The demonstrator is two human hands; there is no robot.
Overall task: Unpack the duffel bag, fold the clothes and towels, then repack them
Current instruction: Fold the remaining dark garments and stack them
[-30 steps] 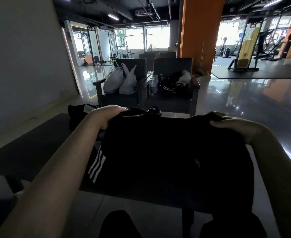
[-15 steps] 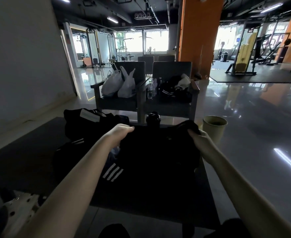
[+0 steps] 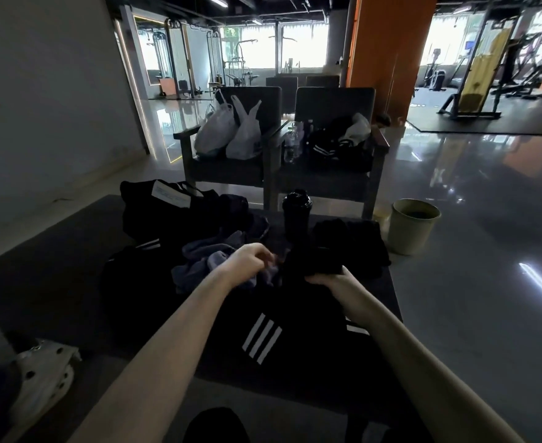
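Note:
A black garment (image 3: 282, 318) with three white stripes lies on the dark table (image 3: 55, 276) in front of me. My left hand (image 3: 247, 260) has its fingers curled at the garment's far edge, over a grey towel (image 3: 205, 254). My right hand (image 3: 330, 278) grips the garment's bunched black cloth. The black duffel bag (image 3: 167, 209) with a white label stands at the table's far left. A folded black piece (image 3: 355, 241) lies at the far right of the table.
A black shaker bottle (image 3: 296, 212) stands just beyond my hands. A pale green bin (image 3: 411, 225) sits on the floor right of the table. Two chairs (image 3: 240, 167) behind hold white plastic bags (image 3: 231, 132) and dark clothes. A spotted white shoe (image 3: 42, 369) lies at lower left.
Both hands lowered the black garment onto the table and drew closer together, folding its top edge down. The bottle and the folded black piece behind it came into sight.

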